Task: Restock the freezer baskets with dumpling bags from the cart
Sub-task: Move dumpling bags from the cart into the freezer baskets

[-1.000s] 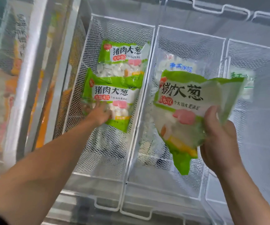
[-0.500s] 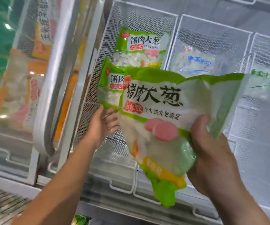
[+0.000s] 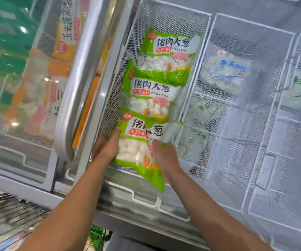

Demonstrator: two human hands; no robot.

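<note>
White mesh basket point(image 3: 166, 13), green-and-white dumpling bag point(image 3: 137, 149)

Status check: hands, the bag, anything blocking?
Left hand and right hand both on third green bag. Bag at front of mesh basket, overlapping second green bag. Nothing blocking.

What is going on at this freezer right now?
A person is restocking a white mesh basket. Both hands hold a green dumpling bag at the basket's near end: left hand on its left edge, right hand on its right. Two matching bags already lie behind it.
</note>
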